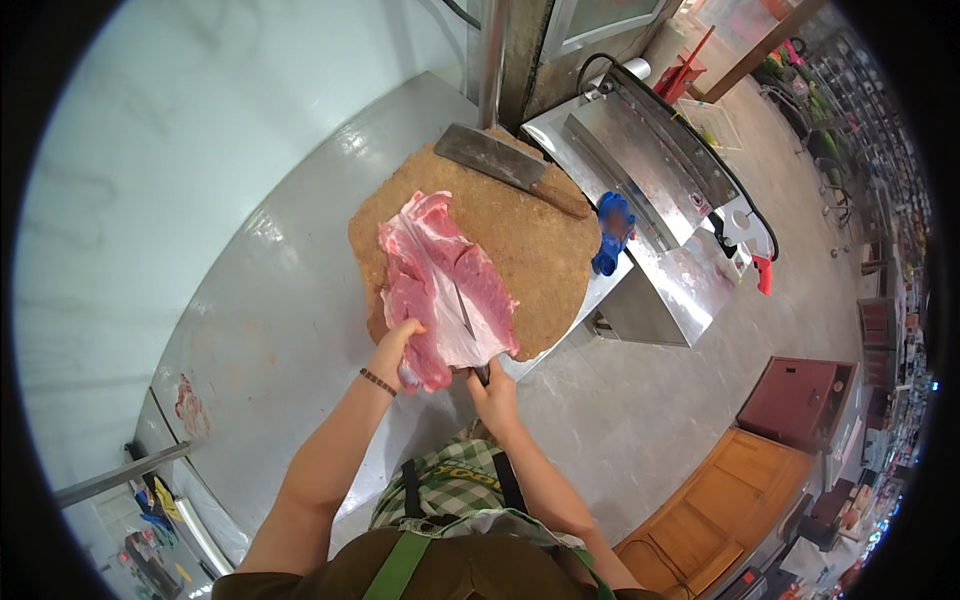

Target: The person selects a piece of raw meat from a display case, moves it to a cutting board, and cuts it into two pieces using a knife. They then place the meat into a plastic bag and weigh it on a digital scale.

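Observation:
A large slab of raw meat (442, 289), pink with a pale strip along its middle, lies on a round wooden chopping block (547, 270). My left hand (399, 346) grips the slab's near left edge, the thumb on top. In my right hand (493, 394), at the near edge of the block, is the dark handle of a knife (464, 309). Its narrow blade points away from me over the pale strip; I cannot tell how deep the tip sits. A cleaver (491, 157) with a wooden handle rests at the far side of the block.
The block stands on a metal table (277, 322) with a meat scrap (191, 405) at left. A metal post (491, 67) rises behind it. To the right are a blue glove (615, 232) and a bone-saw machine (660, 165). Wooden cabinets (724, 502) stand at lower right.

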A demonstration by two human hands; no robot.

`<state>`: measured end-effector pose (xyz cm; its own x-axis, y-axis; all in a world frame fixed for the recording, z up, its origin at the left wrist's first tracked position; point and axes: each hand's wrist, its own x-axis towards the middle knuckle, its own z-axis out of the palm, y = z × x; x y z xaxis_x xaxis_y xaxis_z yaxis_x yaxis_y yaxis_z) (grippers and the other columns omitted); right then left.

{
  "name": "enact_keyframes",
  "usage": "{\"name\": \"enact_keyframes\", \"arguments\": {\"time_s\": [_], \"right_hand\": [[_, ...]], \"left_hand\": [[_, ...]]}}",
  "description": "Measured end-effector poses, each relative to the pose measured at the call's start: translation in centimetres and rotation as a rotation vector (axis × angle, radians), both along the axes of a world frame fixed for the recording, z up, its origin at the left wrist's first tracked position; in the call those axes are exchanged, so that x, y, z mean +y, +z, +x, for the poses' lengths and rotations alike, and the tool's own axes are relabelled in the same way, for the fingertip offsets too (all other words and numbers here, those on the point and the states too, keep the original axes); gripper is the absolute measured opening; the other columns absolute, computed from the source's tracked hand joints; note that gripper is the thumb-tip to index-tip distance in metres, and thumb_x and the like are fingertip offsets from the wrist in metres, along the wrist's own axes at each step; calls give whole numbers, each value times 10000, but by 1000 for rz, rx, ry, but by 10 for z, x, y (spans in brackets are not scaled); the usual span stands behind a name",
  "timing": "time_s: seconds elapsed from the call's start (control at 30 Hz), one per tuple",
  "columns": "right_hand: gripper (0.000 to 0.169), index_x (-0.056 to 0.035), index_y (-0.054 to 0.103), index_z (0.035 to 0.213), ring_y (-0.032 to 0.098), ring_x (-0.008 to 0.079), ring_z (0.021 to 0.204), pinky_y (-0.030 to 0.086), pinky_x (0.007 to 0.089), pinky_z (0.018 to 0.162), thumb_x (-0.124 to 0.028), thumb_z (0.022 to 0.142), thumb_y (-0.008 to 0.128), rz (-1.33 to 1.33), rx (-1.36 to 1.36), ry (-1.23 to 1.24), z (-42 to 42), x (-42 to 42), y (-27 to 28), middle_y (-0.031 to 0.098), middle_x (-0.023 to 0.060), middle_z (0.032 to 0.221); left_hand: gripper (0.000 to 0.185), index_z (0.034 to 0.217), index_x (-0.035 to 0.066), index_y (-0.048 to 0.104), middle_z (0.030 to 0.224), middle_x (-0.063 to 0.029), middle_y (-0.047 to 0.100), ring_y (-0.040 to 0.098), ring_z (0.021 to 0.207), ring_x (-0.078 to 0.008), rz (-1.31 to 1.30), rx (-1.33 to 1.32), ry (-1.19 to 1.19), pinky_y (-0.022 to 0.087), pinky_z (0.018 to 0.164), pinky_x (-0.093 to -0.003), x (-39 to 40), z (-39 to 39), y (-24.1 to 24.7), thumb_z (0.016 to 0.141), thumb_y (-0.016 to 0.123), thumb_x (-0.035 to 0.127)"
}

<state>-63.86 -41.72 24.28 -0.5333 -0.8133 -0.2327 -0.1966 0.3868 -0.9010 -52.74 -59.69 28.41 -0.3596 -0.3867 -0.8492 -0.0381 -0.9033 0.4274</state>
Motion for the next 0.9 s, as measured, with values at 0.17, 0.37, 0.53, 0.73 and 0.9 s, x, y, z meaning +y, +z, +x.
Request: {"name": "enact_keyframes", "arguments": {"time_s": [0.17,0.37,0.53,0.73,0.9], "right_hand": [[211,-31,516,852,500,131,515,393,316,477,-192,929,630,-195,-18,-392,3,66,73,507,45,588],[168,-62,499,893,438,86,458,353,264,427,-191,955,587,122,-284,-60,-24,78,69,475,-12,594],[222,-40,476,992,430,128,459,378,289,415,-260,999,440,326,-964,131,-16,65,87,462,34,672],[219,-33,485,998,430,130,457,370,298,396,-248,979,451,558,-976,196,-3,50,94,464,36,680],[222,-22,490,989,433,130,460,361,299,383,-241,968,461,541,-967,145,8,20,77,467,40,698]], "left_hand": [[299,1001,43,602,874,-87,635,640,762,-219,-44,-80,12,500,572,-364,-1,1,-4,797,631,260],[312,864,190,612,810,-24,602,560,597,-142,-139,-137,-270,355,402,-344,1,30,7,733,667,467],[228,913,100,662,860,-18,679,648,739,-122,45,-45,-177,506,576,-299,-13,75,20,790,713,286],[333,987,201,661,875,-5,648,599,654,-159,-28,-12,-428,422,488,-344,-21,94,-15,726,736,392],[257,1052,70,648,902,-26,667,650,801,-130,-28,40,-377,548,676,-322,-13,89,-18,812,721,124]]}}
